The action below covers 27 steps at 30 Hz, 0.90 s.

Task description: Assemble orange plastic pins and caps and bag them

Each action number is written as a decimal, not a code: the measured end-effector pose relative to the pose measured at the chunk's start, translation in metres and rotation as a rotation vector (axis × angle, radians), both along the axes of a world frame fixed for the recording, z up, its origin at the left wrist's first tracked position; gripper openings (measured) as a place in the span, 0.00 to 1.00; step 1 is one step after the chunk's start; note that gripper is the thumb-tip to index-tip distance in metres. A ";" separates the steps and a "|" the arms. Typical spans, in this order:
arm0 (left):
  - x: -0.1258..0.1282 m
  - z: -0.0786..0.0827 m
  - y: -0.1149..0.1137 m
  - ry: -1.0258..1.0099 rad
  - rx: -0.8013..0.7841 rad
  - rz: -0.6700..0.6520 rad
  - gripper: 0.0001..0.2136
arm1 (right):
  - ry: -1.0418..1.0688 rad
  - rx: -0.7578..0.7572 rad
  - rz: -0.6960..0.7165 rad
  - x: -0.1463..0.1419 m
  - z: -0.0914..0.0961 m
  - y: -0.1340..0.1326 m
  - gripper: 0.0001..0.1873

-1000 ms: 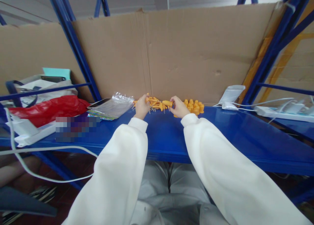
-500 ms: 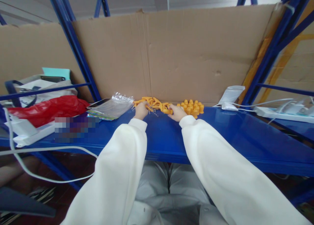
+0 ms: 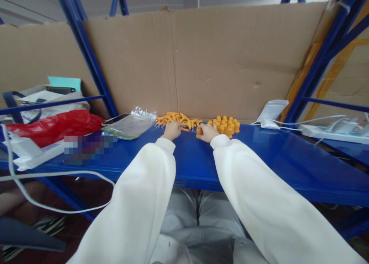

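Note:
On the blue shelf (image 3: 259, 160) lies a loose heap of orange plastic pieces (image 3: 175, 119) against the cardboard back. To its right stands a cluster of several small orange caps (image 3: 226, 125). My left hand (image 3: 172, 131) is closed in front of the heap, pinching a thin orange piece (image 3: 184, 129) at its fingertips. My right hand (image 3: 208, 132) is curled round one orange cap (image 3: 198, 132) just left of the cluster. Both white sleeves reach in from below.
A clear plastic bag (image 3: 131, 123) lies left of the heap, then a red bag (image 3: 54, 127) and white cables (image 3: 43, 175). A white pouch (image 3: 272, 111) and a power strip (image 3: 331, 133) lie on the right. Blue uprights (image 3: 86, 52) frame the cardboard wall (image 3: 230, 60).
Both hands have drawn back from the orange heap toward me. The right hand has shifted toward the caps and now holds one; the left pulled a thin piece out.

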<state>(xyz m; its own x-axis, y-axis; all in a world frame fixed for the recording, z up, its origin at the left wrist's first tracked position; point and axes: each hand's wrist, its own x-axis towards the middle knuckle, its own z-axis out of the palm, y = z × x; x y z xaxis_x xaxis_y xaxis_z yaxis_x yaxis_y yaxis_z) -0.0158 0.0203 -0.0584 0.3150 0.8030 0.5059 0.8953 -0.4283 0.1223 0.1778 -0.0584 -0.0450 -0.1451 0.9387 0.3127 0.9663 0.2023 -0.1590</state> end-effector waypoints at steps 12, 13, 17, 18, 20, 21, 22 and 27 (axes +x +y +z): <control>0.001 -0.019 0.025 -0.121 -0.042 -0.141 0.29 | 0.056 0.038 0.009 -0.001 0.007 -0.010 0.31; 0.001 -0.019 0.026 -0.151 -0.035 -0.137 0.29 | 0.056 0.045 0.006 -0.001 0.007 -0.011 0.30; -0.001 -0.014 0.023 -0.212 -0.032 -0.066 0.30 | 0.065 0.105 -0.032 0.001 0.010 -0.011 0.26; -0.001 -0.012 0.021 -0.215 -0.034 -0.051 0.30 | 0.071 0.125 -0.046 0.002 0.010 -0.011 0.26; -0.001 -0.009 0.018 -0.203 -0.047 -0.033 0.29 | 0.088 0.159 -0.073 0.003 0.012 -0.010 0.26; -0.001 -0.007 0.016 -0.189 -0.056 -0.028 0.28 | 0.099 0.174 -0.083 0.004 0.012 -0.010 0.27; -0.001 -0.006 0.015 -0.171 -0.065 -0.025 0.28 | 0.111 0.187 -0.092 0.004 0.013 -0.010 0.27; -0.001 -0.005 0.012 -0.063 -0.083 -0.049 0.28 | 0.131 0.202 -0.121 0.003 0.016 -0.010 0.26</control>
<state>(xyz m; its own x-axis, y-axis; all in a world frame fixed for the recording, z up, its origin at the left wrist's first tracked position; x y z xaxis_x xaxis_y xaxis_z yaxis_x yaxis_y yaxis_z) -0.0171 0.0323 -0.0639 0.3249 0.8272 0.4584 0.8628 -0.4578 0.2146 0.1808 -0.0685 -0.0286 0.0185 0.8636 0.5039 0.9593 0.1266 -0.2523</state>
